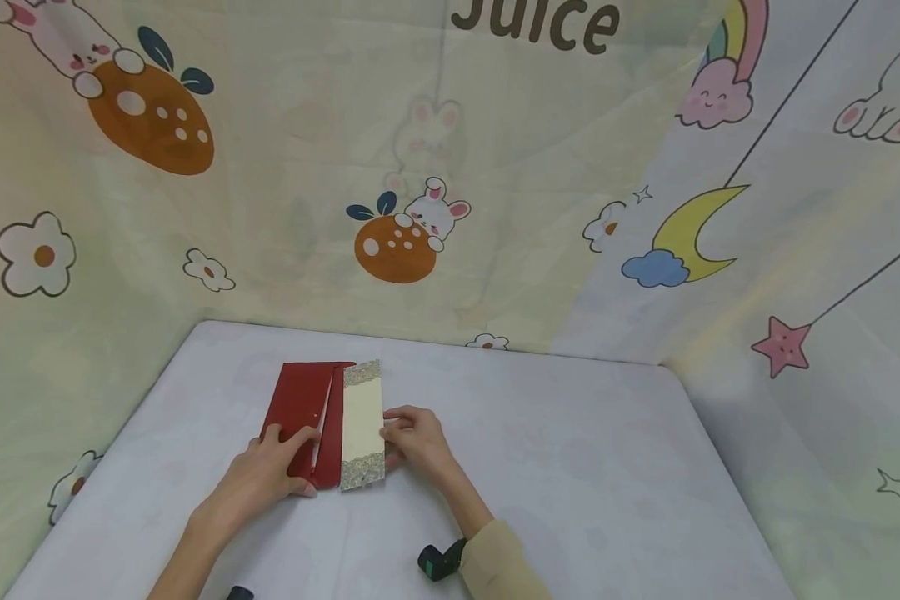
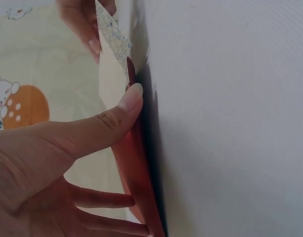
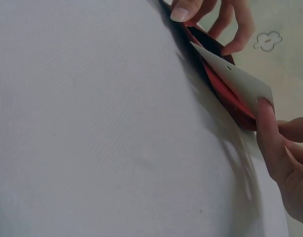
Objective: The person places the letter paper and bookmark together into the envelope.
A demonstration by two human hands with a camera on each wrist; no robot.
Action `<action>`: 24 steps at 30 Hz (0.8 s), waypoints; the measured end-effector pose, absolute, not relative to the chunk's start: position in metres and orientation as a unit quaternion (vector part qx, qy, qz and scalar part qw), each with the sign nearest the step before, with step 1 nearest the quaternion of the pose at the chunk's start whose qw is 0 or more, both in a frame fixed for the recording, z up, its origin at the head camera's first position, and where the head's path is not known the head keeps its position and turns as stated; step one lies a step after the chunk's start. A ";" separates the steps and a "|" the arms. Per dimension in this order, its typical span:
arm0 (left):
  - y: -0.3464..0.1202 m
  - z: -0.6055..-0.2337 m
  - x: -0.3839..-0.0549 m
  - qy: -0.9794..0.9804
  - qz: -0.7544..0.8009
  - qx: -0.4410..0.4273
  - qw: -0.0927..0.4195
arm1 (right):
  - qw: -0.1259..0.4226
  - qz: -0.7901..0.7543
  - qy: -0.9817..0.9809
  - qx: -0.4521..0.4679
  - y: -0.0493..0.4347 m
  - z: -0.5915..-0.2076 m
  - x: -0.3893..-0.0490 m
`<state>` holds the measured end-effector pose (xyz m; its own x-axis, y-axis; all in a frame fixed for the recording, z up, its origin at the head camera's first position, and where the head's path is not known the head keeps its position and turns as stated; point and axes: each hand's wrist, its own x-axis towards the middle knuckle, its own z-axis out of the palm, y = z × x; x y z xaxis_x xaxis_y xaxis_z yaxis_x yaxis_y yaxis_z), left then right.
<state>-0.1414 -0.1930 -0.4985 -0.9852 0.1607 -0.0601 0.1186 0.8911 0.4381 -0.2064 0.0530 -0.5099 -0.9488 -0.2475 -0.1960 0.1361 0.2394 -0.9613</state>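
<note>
A red envelope (image 1: 294, 402) lies on the table with a narrow gap along its right part; its dark inside shows in the right wrist view. My left hand (image 1: 262, 471) holds it, thumb at the near edge and fingers over its top, as the left wrist view (image 2: 57, 153) also shows. A cream card (image 1: 363, 414) with patterned silver-grey ends stands tilted over the envelope's right side. My right hand (image 1: 420, 437) pinches the card's right edge. From the right wrist view, the card's plain pale face (image 3: 235, 74) has a small dark slot, and the thumb presses near its end.
A white-covered table (image 1: 570, 467) extends to the right of the hands. Printed cloth walls (image 1: 292, 208) enclose its back and sides. A black wrist device (image 1: 441, 563) sits by the right forearm, and another dark piece (image 1: 240, 592) shows at the bottom edge.
</note>
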 end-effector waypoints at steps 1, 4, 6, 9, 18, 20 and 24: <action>-0.192 -0.499 -0.142 0.971 0.222 0.071 0.048 | 0.156 -0.615 0.772 -0.037 0.052 -0.510 -0.207; -0.191 -0.500 -0.142 0.972 0.221 0.069 0.049 | 0.153 -0.607 0.779 -0.038 0.049 -0.511 -0.209; -0.190 -0.500 -0.142 0.972 0.221 0.068 0.049 | 0.153 -0.600 0.784 -0.037 0.048 -0.511 -0.210; -0.191 -0.500 -0.142 0.972 0.220 0.068 0.048 | 0.150 -0.590 0.792 -0.040 0.046 -0.510 -0.211; -0.191 -0.499 -0.141 0.972 0.220 0.063 0.048 | 0.135 -0.597 0.790 -0.045 0.037 -0.513 -0.215; -0.191 -0.499 -0.141 0.973 0.217 0.062 0.050 | 0.138 -0.608 0.780 -0.044 0.035 -0.515 -0.215; -0.191 -0.499 -0.141 0.974 0.212 0.061 0.050 | 0.142 -0.622 0.768 -0.043 0.030 -0.521 -0.216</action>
<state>-0.1410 -0.1910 -0.4986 -0.9875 0.1409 -0.0714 0.0985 0.9027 0.4189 -0.2162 0.0300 -0.5205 -0.9559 -0.2434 -0.1645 0.1104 0.2214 -0.9689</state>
